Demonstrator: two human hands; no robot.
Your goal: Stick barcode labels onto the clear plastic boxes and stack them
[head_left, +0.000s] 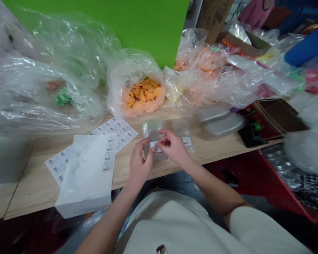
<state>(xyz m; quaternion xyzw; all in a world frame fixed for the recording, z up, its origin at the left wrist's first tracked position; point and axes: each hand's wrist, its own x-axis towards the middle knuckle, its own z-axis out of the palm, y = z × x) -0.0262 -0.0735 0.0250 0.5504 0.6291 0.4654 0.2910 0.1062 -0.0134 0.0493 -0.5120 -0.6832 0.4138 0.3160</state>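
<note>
A small white barcode label (154,145) sits between my two hands, over a clear plastic package (152,128) on the table. My left hand (140,160) is curled at its left side, with thumb and fingertips at the label's edge. From the right, my right hand (173,146) pinches the label's other end. Something dark red shows beneath the right fingers, too hidden to name. Beside that hand lies another clear package (181,126) bearing a white label (187,141). Sheets of barcode labels (122,132) and a largely bare white backing sheet (87,176) lie left of my hands.
Behind my hands stands an open plastic bag (116,81) of orange discs (144,93). Another bag (79,106) holds green pieces (63,97). Clear plastic trays (219,121) and a brown tray (281,114) are at right. A green panel (148,28) rises behind.
</note>
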